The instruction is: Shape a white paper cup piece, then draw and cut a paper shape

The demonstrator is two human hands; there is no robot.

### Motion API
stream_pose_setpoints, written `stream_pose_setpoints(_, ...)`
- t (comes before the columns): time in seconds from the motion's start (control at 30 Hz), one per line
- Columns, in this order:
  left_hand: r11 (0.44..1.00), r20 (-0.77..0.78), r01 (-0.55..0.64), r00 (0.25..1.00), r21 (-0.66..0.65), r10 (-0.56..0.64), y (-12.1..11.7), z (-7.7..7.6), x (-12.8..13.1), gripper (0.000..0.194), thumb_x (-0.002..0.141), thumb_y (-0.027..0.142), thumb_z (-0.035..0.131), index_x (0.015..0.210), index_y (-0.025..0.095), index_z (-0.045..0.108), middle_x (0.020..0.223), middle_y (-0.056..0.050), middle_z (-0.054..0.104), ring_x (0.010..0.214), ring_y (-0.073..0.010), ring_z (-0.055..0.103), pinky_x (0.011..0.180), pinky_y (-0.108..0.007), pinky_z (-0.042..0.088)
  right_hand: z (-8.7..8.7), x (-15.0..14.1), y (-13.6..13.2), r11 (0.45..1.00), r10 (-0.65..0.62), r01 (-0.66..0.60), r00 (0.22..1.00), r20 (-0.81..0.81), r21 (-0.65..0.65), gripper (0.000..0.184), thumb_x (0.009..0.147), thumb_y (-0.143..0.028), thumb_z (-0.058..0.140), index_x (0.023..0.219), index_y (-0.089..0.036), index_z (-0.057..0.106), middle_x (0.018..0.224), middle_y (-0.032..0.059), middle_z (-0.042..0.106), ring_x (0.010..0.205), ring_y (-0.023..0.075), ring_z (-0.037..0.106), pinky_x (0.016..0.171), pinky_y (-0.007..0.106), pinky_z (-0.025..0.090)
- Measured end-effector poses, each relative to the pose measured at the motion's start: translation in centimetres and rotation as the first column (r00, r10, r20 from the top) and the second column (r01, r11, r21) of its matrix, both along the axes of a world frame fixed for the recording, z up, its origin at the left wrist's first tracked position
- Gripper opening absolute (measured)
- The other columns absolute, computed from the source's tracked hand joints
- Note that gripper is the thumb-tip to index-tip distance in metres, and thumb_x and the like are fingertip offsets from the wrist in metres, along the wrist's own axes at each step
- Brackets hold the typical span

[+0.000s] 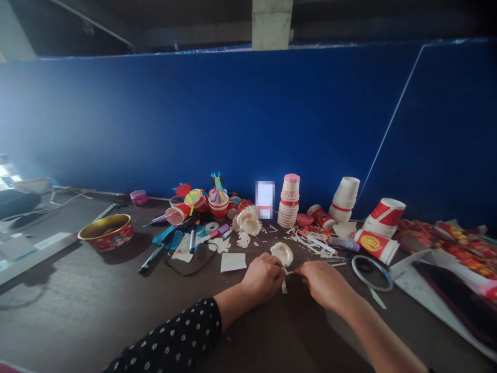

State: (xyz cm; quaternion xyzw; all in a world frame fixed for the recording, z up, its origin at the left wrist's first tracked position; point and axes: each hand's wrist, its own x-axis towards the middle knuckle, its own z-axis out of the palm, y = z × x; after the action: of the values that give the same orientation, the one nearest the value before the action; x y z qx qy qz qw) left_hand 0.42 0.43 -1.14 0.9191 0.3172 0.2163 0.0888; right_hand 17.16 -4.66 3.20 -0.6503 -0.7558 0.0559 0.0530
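Left hand [263, 278] and right hand [325, 284] are pinching a thin stick [291, 272], hiding its ends beside frilly cream paper [282, 253].

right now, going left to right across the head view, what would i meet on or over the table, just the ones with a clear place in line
Red bowl with a gold inside → square white paper → left hand → right hand → pale ring → dark flat device.
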Motion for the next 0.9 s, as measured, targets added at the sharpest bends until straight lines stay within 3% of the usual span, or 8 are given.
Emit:
stream_pose_setpoints(0.37, 1.000, 0.010, -0.017, 1.000, -0.018, 0.017, -0.1, 0.2, 0.1, 0.016, 0.078, 0.022, 0.050, 0.082, 0.019, 0.066, 0.090, -0.004, 0.062, 0.085, -0.0187, 0.050, 0.079, -0.029, 0.040, 0.3, -0.8, 0.0, 0.999, 0.035, -0.031, 0.985, 0.167, -0.024, 0.038, 0.073, 0.000, 0.042, 0.093, -0.020, 0.067, 0.086, 0.0129, 0.070, 0.086, 0.0249, 0.064, 0.070, 0.029, 0.041)
stream_pose_setpoints(0.7, 0.998, -0.043, -0.060, 0.997, -0.008, 0.060, -0.3, 0.6, 0.3, 0.013, 0.077, 0.024, 0.052, 0.077, 0.018, 0.064, 0.089, -0.005, 0.060, 0.084, -0.0194, 0.050, 0.076, -0.030, 0.041, -0.1, -1.1, 0.1, 0.999, 0.028, -0.025, 0.986, 0.165, -0.020, 0.032, 0.086, -0.012, 0.032, 0.090, -0.016, 0.064, 0.097, 0.0122, 0.064, 0.090, 0.0224, 0.059, 0.066, 0.027, 0.040)
stream_pose_setpoints(0.9, 0.997, -0.049, -0.081, 0.996, -0.005, 0.081, -0.3, 0.7, 0.4, 0.013, 0.076, 0.024, 0.053, 0.081, 0.017, 0.063, 0.091, -0.005, 0.060, 0.084, -0.0195, 0.050, 0.076, -0.030, 0.041, 0.1, -0.8, 0.0, 0.998, 0.047, -0.051, 0.987, 0.153, 0.024, 0.032, 0.087, -0.015, 0.034, 0.091, -0.017, 0.065, 0.100, 0.0127, 0.060, 0.094, 0.0238, 0.052, 0.073, 0.030, 0.037)
